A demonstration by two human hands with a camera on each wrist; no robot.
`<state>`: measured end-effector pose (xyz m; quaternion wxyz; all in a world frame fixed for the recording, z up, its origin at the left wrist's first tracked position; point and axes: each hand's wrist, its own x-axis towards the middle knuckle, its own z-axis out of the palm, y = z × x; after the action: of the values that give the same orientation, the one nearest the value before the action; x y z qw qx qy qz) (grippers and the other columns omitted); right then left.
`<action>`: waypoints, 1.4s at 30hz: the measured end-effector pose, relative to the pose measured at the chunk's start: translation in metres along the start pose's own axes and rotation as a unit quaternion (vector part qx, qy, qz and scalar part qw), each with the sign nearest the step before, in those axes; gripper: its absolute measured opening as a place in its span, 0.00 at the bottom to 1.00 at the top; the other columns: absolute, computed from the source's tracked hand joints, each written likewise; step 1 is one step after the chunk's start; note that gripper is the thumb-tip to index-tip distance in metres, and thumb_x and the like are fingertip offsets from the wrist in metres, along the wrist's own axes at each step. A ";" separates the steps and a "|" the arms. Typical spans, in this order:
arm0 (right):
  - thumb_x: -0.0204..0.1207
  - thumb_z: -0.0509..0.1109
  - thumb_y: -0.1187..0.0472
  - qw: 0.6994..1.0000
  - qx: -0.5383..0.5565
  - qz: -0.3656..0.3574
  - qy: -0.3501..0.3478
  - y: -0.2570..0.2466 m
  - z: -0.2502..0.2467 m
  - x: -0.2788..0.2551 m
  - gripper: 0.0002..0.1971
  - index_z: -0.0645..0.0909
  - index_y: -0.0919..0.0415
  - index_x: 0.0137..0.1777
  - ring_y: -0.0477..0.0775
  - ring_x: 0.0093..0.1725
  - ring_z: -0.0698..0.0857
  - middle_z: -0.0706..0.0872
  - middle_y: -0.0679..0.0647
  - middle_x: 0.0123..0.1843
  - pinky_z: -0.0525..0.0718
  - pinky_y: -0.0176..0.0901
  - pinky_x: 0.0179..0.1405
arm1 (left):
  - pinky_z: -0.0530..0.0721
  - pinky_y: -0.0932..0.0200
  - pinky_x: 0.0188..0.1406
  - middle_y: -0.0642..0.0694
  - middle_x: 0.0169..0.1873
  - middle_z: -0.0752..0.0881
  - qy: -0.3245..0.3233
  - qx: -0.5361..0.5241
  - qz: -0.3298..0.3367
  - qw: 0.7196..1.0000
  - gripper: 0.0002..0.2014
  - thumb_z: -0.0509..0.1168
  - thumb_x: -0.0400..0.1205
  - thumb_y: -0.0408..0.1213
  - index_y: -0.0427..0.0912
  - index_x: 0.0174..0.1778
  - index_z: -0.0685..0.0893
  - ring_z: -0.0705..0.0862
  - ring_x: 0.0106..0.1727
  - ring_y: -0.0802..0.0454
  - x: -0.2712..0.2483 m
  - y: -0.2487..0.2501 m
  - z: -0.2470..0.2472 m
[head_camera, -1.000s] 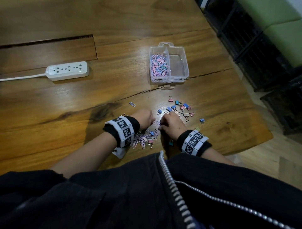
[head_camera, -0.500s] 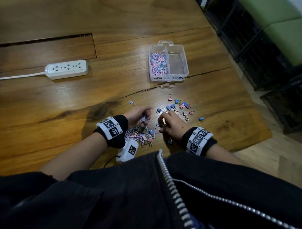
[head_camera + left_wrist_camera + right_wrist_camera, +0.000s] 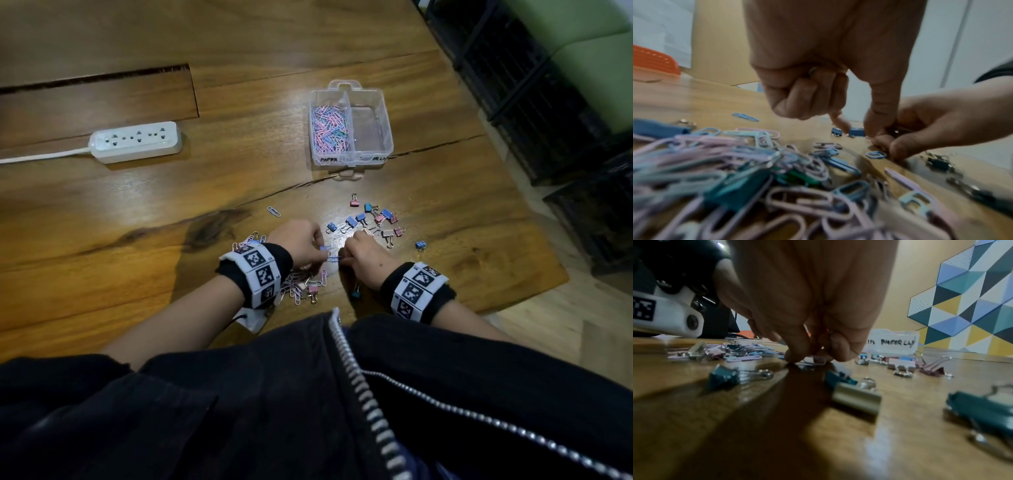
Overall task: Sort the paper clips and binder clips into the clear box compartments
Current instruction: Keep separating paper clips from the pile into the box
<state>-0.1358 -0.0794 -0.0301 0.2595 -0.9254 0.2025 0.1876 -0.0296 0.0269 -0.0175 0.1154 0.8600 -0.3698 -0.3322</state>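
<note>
The clear box (image 3: 387,137) stands ahead of me, its left compartment full of pink and blue paper clips (image 3: 329,128) and its right one bare. Loose binder clips (image 3: 373,219) lie between the box and my hands. A paper clip pile (image 3: 303,291) spreads under my left wrist, close up in the left wrist view (image 3: 735,170). My left hand (image 3: 301,243) has curled fingers, and its thumb and forefinger pinch a blue paper clip (image 3: 333,259). My right hand (image 3: 363,255) pinches the other end low on the table (image 3: 809,361).
A white power strip (image 3: 135,142) lies at the far left. One lone paper clip (image 3: 273,211) sits apart from the pile. Teal binder clips (image 3: 725,378) lie near my right wrist. The table's edge (image 3: 548,284) runs close on the right, with black crates (image 3: 548,102) beyond.
My left hand, raised with its wrist turned half a second ago, has come back down. Its fingertips now meet the right hand's at the blue paper clip.
</note>
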 end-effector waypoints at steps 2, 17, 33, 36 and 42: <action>0.79 0.61 0.59 0.999 0.033 0.014 0.010 0.003 -0.002 -0.004 0.04 0.73 0.60 0.47 0.50 0.47 0.74 0.73 0.50 0.47 0.74 0.37 0.46 | 0.78 0.59 0.45 0.49 0.45 0.83 0.020 -0.022 0.003 1.000 0.15 0.69 0.75 0.46 0.45 0.54 0.81 0.82 0.52 0.49 0.004 -0.003 -0.004; 0.81 0.56 0.64 0.956 0.284 0.074 0.019 -0.008 -0.010 -0.004 0.08 0.76 0.60 0.46 0.47 0.42 0.75 0.77 0.51 0.43 0.71 0.36 0.40 | 0.80 0.53 0.53 0.43 0.55 0.82 -0.051 0.183 0.095 0.977 0.14 0.62 0.80 0.47 0.41 0.55 0.78 0.81 0.56 0.46 -0.006 -0.025 0.004; 0.78 0.57 0.74 0.820 0.560 0.073 -0.095 0.001 -0.008 -0.006 0.11 0.73 0.56 0.44 0.46 0.34 0.76 0.76 0.51 0.37 0.75 0.33 0.32 | 0.70 0.70 0.10 0.42 0.28 0.76 -0.083 -0.557 -0.071 0.823 0.12 0.51 0.79 0.21 0.40 0.35 0.69 0.74 0.14 0.59 -0.014 -0.025 -0.014; 0.78 0.51 0.76 0.782 0.603 0.090 -0.132 0.003 -0.011 -0.005 0.14 0.76 0.62 0.45 0.45 0.27 0.73 0.75 0.53 0.32 0.72 0.29 0.22 | 0.67 0.70 0.10 0.45 0.24 0.77 -0.111 -0.514 -0.063 0.848 0.13 0.49 0.77 0.18 0.40 0.36 0.71 0.73 0.14 0.59 -0.016 -0.026 -0.012; 0.75 0.59 0.69 0.938 0.324 0.046 -0.112 -0.016 -0.001 -0.008 0.09 0.75 0.59 0.36 0.50 0.36 0.77 0.79 0.53 0.36 0.75 0.40 0.39 | 0.67 0.62 0.27 0.53 0.26 0.72 -0.089 -0.105 0.079 0.987 0.19 0.70 0.74 0.33 0.49 0.27 0.66 0.71 0.29 0.53 -0.024 -0.029 -0.001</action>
<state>-0.1353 -0.0653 -0.0195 0.5575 -0.7539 0.2637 0.2263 -0.0251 0.0646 -0.0181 0.1974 0.7785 -0.4080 -0.4341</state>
